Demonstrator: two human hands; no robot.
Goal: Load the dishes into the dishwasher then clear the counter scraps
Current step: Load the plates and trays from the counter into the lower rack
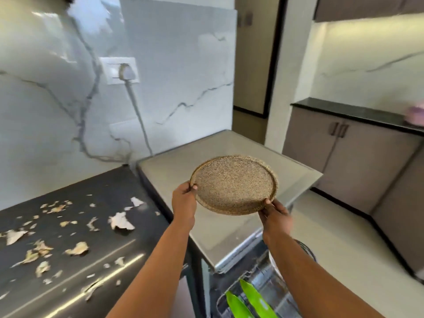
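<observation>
My left hand (183,199) pinches the near-left rim of a round speckled brown plate (234,183), thumb on top of the rim and the other fingers curled under it. My right hand (275,213) grips the near-right rim the same way, thumb tip on the edge, fingers beneath. Between the two hands the plate is held in the air, tilted with its face turned toward me, above the grey top of the dishwasher (220,230).

Below my right forearm the dishwasher is open and its rack (259,283) shows, with two bright green dishes (250,299) standing on edge in it and a rounded white item just behind them, partly hidden by my arm.

To my left the dark bench (68,260) meets the side of the dishwasher. Pale scraps (120,222) of peel are scattered across its surface, the largest near its right edge. Behind the bench rises a white marble-veined wall with a socket (121,71) and a plugged-in cable (137,111) running down behind the dishwasher.
</observation>
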